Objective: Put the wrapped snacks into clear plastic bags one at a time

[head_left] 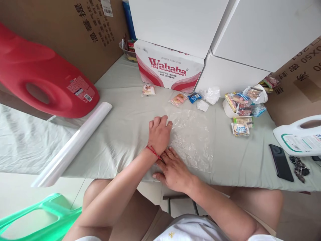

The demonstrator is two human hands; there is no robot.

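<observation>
A thin, crinkled sheet of clear plastic [193,140] lies spread on the cloth-covered table. My left hand [159,133], with a red cord at the wrist and a ring, rests palm down by its left edge. Its fingers are curled under, so whatever is beneath them is hidden. Just below, my right hand [174,171] lies flat near the sheet's lower left corner, fingers stretched out and thumb apart. The right fingertips reach to the left wrist, where the two arms overlap in view.
A red jug [57,80] and a roll of clear film [75,144] stand and lie at left. Behind are a Wahaha carton [170,68] and small wrapped snacks [178,99]. To the right are a snack-filled white bowl [227,109], a phone [281,163], keys [299,168] and a white jug [301,135].
</observation>
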